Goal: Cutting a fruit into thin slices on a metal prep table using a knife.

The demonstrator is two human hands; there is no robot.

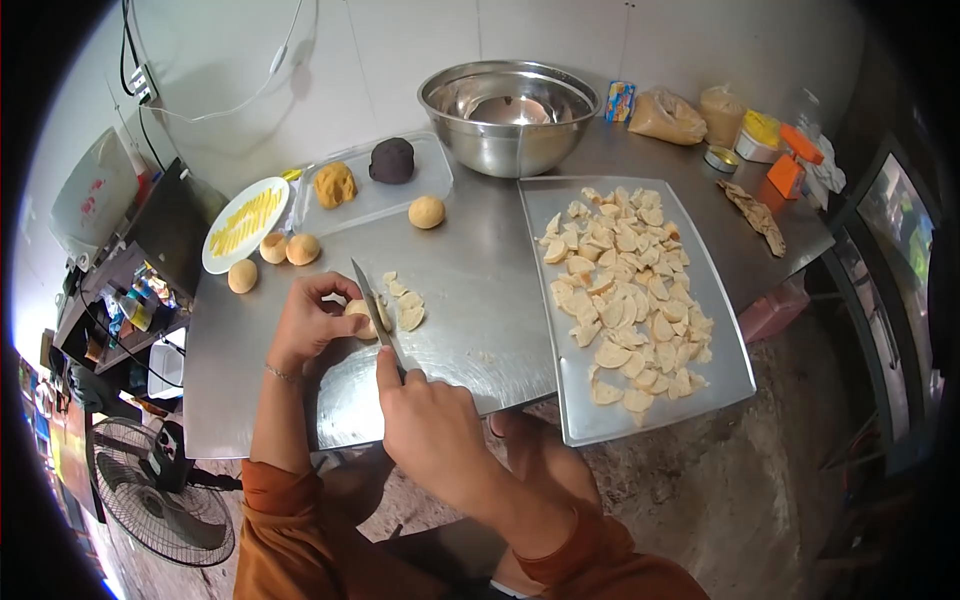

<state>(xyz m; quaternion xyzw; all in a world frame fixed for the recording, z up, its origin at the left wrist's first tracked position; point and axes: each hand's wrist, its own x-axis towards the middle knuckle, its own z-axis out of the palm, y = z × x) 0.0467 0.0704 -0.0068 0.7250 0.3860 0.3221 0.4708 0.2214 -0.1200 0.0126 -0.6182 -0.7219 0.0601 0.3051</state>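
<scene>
My left hand (319,319) holds a small round bread roll (361,318) on the metal table, with fingers and thumb around its left side. In my right hand (431,424) is a knife (370,300), its blade lying across the roll's right side and its tip pointing away from me. Just right of the blade lie several cut slices (410,311). Whole rolls sit farther off, one (242,276) at the left and another (427,212) near the middle. A metal tray (551,360) on the right holds many bread slices (619,311).
Behind stands a large steel bowl (510,150). A clear plastic tray (360,214) carries a yellow and a dark dough ball. An oval plate (225,259) bears yellow strips. The slice tray overhangs the table's front edge. A fan (161,491) stands at the lower left.
</scene>
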